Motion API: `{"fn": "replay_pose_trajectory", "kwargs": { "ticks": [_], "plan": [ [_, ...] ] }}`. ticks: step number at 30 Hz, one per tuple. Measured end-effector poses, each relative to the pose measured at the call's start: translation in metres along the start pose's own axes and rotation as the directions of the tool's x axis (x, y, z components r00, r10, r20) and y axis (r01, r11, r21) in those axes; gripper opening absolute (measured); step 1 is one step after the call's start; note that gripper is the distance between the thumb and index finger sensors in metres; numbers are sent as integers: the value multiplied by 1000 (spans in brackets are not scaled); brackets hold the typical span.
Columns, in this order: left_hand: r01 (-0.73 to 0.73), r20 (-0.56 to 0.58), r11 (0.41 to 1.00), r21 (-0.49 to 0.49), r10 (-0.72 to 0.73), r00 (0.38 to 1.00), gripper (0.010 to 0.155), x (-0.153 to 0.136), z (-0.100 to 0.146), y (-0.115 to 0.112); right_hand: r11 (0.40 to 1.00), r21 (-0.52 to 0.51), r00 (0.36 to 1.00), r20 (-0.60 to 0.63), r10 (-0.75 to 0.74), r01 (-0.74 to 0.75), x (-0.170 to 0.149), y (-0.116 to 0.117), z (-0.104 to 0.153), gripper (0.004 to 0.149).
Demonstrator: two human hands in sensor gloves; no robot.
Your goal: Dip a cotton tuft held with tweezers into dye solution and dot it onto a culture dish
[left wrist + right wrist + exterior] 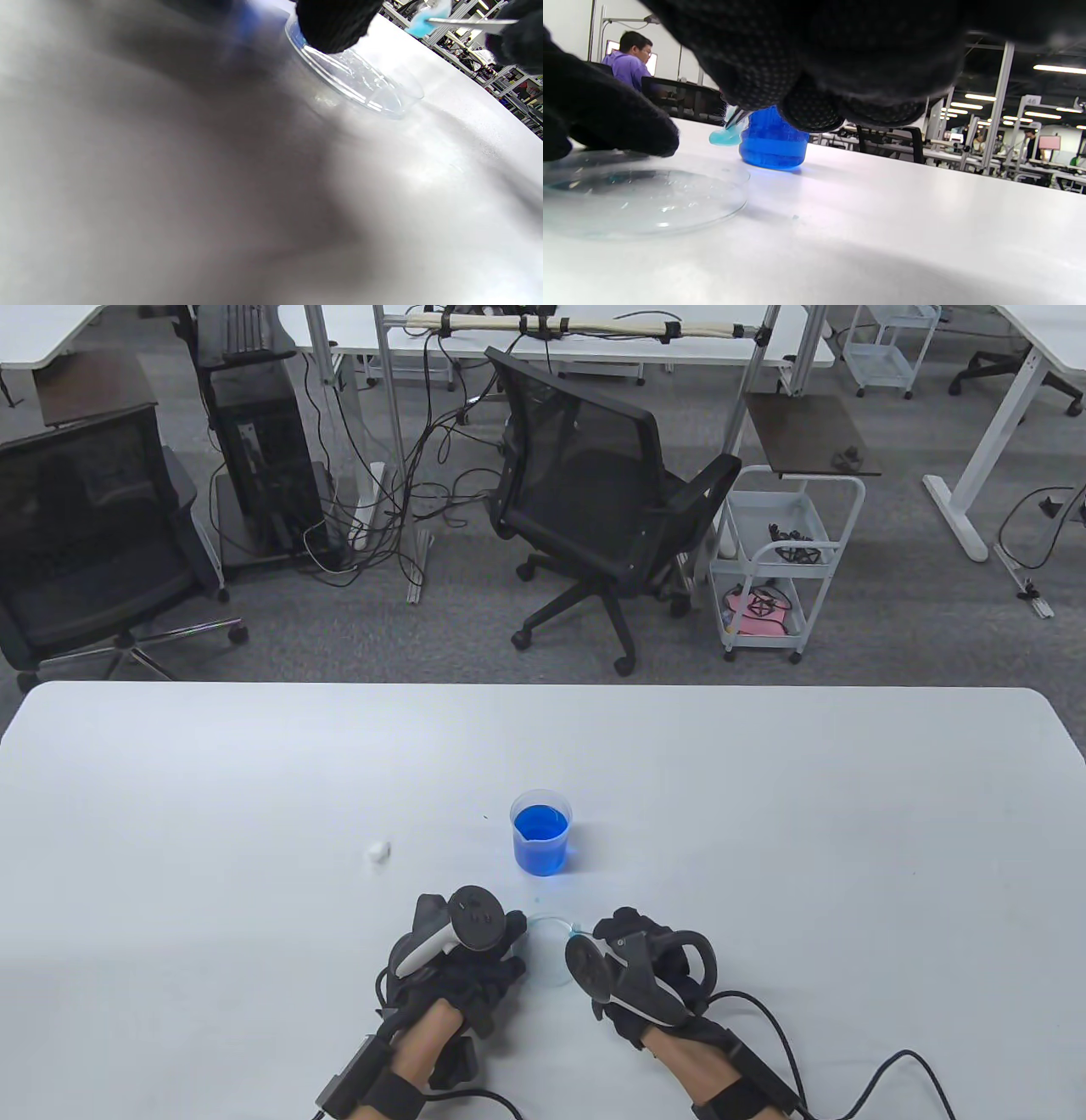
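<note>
The white surface [764,814] lies broad and bare toward its far edge and both sides, while the work is crowded near its front edge. There the clear dish [550,952] sits between the two hands. The left hand [462,959] rests at the dish's left rim, one gloved fingertip [333,23] touching that rim; whether it grips the rim cannot be told. The right hand [632,967] is closed on thin metal tweezers [471,23], whose tips pinch a blue-stained cotton tuft [726,134] held just above the dish's far right edge, not touching the dish.

Just beyond the dish stands the beaker of blue liquid [540,844] — the nearest thing in the way on the far side. A small white cotton ball [376,853] lies to the beaker's left, well apart from the hands.

The tuft is barely seen from the table view — only a small blue speck; the wrist views show it plainly, lifted clear of the surface. The right wrist view alone shows a faint bluish tint within the dish.
</note>
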State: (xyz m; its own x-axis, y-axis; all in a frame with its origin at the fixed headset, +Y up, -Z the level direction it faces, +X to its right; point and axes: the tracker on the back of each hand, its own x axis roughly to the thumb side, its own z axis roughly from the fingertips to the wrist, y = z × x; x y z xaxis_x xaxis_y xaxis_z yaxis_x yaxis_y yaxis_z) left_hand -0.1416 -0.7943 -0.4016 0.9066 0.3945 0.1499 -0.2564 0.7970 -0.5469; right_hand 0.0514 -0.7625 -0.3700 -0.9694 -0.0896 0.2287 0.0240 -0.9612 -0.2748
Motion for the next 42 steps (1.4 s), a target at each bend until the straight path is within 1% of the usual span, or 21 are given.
{"fn": "replay_pose_trajectory", "kwargs": {
  "ticks": [6,7,11,16,18,21,24,27,28,32,37,39,42],
  "plan": [
    [-2,0,1000,-1,2,1000,64,0,0,0,995,72,997,42,63,-66,11,21,-2,42],
    [-2,0,1000,-1,2,1000,64,0,0,0,996,67,997,44,63,-66,11,21,-1,43],
    [-2,0,1000,-1,2,1000,64,-1,0,0,997,54,998,38,52,-54,10,17,-2,43],
    [-1,-1,1000,-1,1,1000,64,-1,0,1,1000,-21,1000,15,-6,6,5,-2,-1,43],
    [-2,-1,1000,-1,2,1000,64,0,0,0,999,-37,1000,19,-14,15,7,-6,-1,43],
    [0,0,1000,-1,0,1000,64,0,0,0,1000,-20,999,34,-7,8,12,-2,-2,42],
    [0,0,1000,-1,0,1000,64,0,0,0,999,30,998,59,28,-30,20,13,-4,43],
    [1,0,1000,-1,-1,1000,64,0,0,0,997,58,996,74,54,-59,23,22,-5,43],
    [2,0,1000,-1,-2,1000,64,0,0,0,997,53,996,72,53,-57,24,22,-5,43],
    [3,0,1000,-1,-3,1000,64,1,0,0,999,33,998,51,33,-34,18,10,-4,42],
    [4,-1,1000,-1,-4,1000,64,1,1,0,1000,-20,1000,9,-9,9,5,-6,-1,42],
    [3,-2,1000,-1,-3,1000,64,1,1,0,1000,-14,1000,12,-6,6,4,-6,1,43],
    [2,-3,1000,-1,-2,1000,64,1,1,-1,1000,19,999,40,10,-11,9,3,5,43]
  ]
}}
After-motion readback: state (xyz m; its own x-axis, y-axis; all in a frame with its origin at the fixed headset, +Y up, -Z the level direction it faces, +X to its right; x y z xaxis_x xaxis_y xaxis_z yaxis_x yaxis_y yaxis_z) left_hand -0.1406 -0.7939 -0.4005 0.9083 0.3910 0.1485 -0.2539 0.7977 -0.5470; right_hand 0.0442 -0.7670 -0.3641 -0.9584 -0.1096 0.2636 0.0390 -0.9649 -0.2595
